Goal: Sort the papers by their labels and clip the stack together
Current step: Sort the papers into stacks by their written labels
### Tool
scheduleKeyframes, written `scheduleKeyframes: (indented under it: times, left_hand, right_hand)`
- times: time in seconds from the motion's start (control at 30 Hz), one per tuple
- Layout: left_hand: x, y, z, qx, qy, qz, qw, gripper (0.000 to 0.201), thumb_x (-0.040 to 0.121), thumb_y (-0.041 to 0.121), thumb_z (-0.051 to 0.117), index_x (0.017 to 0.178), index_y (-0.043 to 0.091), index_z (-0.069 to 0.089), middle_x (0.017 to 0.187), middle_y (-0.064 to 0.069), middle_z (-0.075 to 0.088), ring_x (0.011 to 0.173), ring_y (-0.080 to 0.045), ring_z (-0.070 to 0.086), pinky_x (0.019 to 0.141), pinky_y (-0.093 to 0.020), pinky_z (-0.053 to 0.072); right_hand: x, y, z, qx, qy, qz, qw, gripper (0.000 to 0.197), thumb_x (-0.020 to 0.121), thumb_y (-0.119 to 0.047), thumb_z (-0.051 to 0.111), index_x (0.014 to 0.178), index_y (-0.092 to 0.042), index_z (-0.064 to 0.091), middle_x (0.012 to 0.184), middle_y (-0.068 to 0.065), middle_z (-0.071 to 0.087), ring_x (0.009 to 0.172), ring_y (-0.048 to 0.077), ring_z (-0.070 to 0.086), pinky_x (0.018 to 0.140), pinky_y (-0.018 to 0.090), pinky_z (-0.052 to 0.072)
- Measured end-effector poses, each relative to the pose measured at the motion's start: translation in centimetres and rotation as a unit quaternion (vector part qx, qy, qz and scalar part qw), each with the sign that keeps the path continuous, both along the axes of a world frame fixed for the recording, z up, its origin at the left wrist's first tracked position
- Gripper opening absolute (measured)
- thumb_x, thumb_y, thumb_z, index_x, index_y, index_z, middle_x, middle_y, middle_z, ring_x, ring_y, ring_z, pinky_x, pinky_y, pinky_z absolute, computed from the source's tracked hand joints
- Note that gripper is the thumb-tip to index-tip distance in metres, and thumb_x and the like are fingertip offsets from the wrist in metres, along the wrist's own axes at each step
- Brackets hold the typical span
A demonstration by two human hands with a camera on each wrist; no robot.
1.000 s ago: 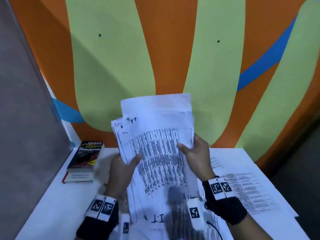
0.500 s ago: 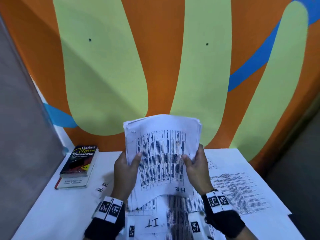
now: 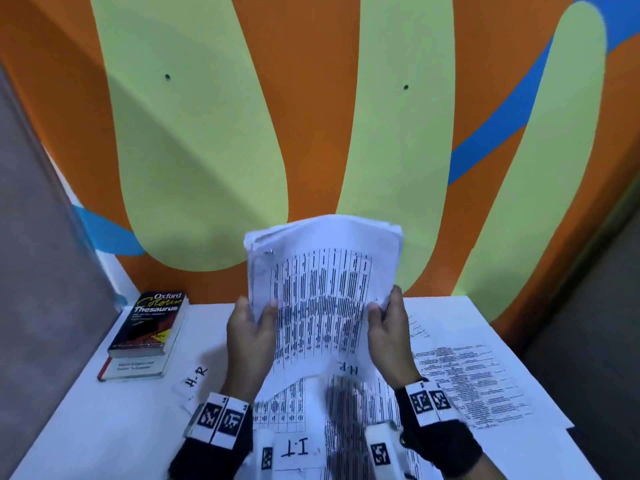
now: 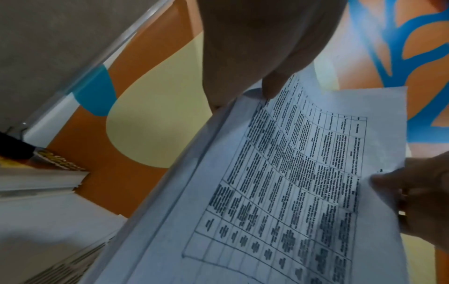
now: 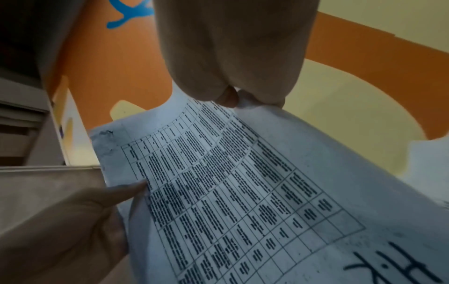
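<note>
Holding the H.R stack (image 3: 323,299) upright above the bench (image 3: 104,427) in the head view, left hand (image 3: 251,337) and right hand (image 3: 389,336) pinch its two side edges, long axis vertical, bottom edge hanging just over the I.T sheets (image 3: 294,452), with the book (image 3: 149,327) well to the stack's left. Left wrist view: left fingers (image 4: 274,84) curl onto the stack's near edge, thumb on the printed face. Right wrist view: right fingers (image 5: 228,98) clamp the opposite edge; likely next is tapping it square.
</note>
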State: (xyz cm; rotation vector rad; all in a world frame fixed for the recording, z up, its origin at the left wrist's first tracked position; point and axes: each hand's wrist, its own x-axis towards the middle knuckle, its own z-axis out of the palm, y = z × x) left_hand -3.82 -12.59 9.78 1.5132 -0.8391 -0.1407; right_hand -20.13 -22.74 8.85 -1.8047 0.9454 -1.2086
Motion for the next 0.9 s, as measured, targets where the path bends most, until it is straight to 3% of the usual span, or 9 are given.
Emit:
scheduleKeyframes:
  times: [0.1, 0.17, 0.27, 0.37, 0.5, 0.6, 0.7, 0.77, 0.9]
  left_hand:
    - [0.6, 0.2, -0.7, 0.001, 0.043, -0.022, 0.999, 0.02, 0.085, 0.015, 0.068, 0.101, 0.01, 0.057, 0.085, 0.006, 0.065, 0.072, -0.003, 0.063, 0.059, -0.011, 0.047]
    - [1.6, 0.2, -2.6, 0.032, 0.097, -0.062, 0.993, 0.039, 0.076, 0.035, 0.077, 0.102, 0.009, 0.064, 0.09, 0.001, 0.07, 0.08, -0.011, 0.067, 0.071, -0.028, 0.052]
    - [2.3, 0.4, -3.7, 0.097, 0.132, -0.087, 0.983, 0.065, 0.064, 0.066, 0.071, 0.066, 0.004, 0.055, 0.059, -0.008, 0.054, 0.051, -0.02, 0.052, 0.055, -0.028, 0.041]
    - [2.8, 0.5, -2.2, 0.059, 0.107, -0.039, 0.992, 0.038, 0.083, 0.037, 0.067, 0.058, 0.013, 0.051, 0.041, 0.002, 0.045, 0.036, -0.011, 0.039, 0.049, -0.023, 0.031]
    - [4.7, 1.3, -0.6, 0.022, 0.017, 0.071, 0.997, 0.041, 0.088, 0.031, 0.062, 0.058, 0.008, 0.046, 0.047, -0.006, 0.036, 0.045, -0.017, 0.031, 0.049, -0.029, 0.028]
    - [5.3, 2.6, 0.7, 0.001, -0.002, 0.133, 0.991, 0.042, 0.09, 0.02, 0.061, 0.055, 0.008, 0.041, 0.046, -0.003, 0.033, 0.042, -0.013, 0.031, 0.046, -0.029, 0.025]
    - [6.2, 4.5, 0.7, -0.012, -0.022, 0.163, 0.986, 0.041, 0.09, 0.015, 0.062, 0.055, 0.009, 0.041, 0.047, 0.001, 0.035, 0.038, 0.001, 0.042, 0.044, -0.018, 0.03]
    - [7.1, 5.7, 0.0, -0.001, -0.039, 0.174, 0.984, 0.031, 0.089, 0.015, 0.062, 0.064, 0.003, 0.049, 0.048, 0.003, 0.038, 0.041, 0.009, 0.042, 0.043, -0.011, 0.028]
    - [8.1, 7.0, -1.2, 0.005, -0.045, 0.189, 0.981, 0.032, 0.089, 0.017, 0.063, 0.065, 0.0, 0.051, 0.047, 0.011, 0.036, 0.04, 0.007, 0.038, 0.045, -0.015, 0.025]
  right_hand:
    - [-0.1, -0.1, 0.2, 0.013, -0.003, 0.019, 1.0, 0.028, 0.095, 0.0, 0.043, 0.112, -0.021, 0.038, 0.078, -0.013, 0.039, 0.062, -0.004, 0.04, 0.058, 0.012, 0.034]
    - [-0.7, -0.5, -1.6, 0.034, 0.103, 0.006, 0.994, 0.043, 0.091, -0.006, 0.043, 0.132, -0.006, 0.032, 0.093, -0.004, 0.041, 0.081, 0.007, 0.044, 0.071, 0.017, 0.035]
    - [-2.4, -0.9, -5.8, 0.112, 0.31, -0.018, 0.944, 0.052, 0.087, -0.013, 0.05, 0.136, -0.004, 0.035, 0.122, 0.012, 0.039, 0.117, 0.026, 0.042, 0.092, 0.028, 0.039]
    - [-2.9, 0.4, -8.8, 0.174, 0.411, -0.002, 0.895, 0.047, 0.091, -0.033, 0.049, 0.132, -0.009, 0.041, 0.126, 0.015, 0.043, 0.116, 0.03, 0.045, 0.095, 0.038, 0.046]
    - [1.5, 2.8, -10.5, 0.165, 0.425, 0.012, 0.89, 0.063, 0.088, -0.049, 0.052, 0.134, -0.008, 0.038, 0.129, 0.013, 0.041, 0.118, 0.027, 0.044, 0.09, 0.036, 0.048]
    - [6.5, 3.3, -11.6, 0.166, 0.487, -0.035, 0.857, 0.084, 0.08, -0.062, 0.058, 0.139, -0.01, 0.03, 0.134, 0.015, 0.038, 0.123, 0.032, 0.041, 0.091, 0.039, 0.047]
    - [10.1, 3.6, -12.4, 0.173, 0.526, -0.051, 0.831, 0.094, 0.072, -0.044, 0.076, 0.141, -0.012, 0.023, 0.133, 0.022, 0.04, 0.116, 0.039, 0.046, 0.08, 0.042, 0.05]
    - [11.0, 3.7, -11.8, 0.194, 0.499, -0.061, 0.842, 0.096, 0.063, -0.029, 0.084, 0.137, -0.01, 0.026, 0.124, 0.026, 0.048, 0.098, 0.041, 0.056, 0.072, 0.043, 0.052]
    - [10.8, 2.9, -11.7, 0.236, 0.483, -0.008, 0.843, 0.081, 0.09, -0.016, 0.056, 0.149, -0.007, 0.002, 0.14, 0.022, 0.041, 0.116, 0.034, 0.055, 0.093, 0.039, 0.048]
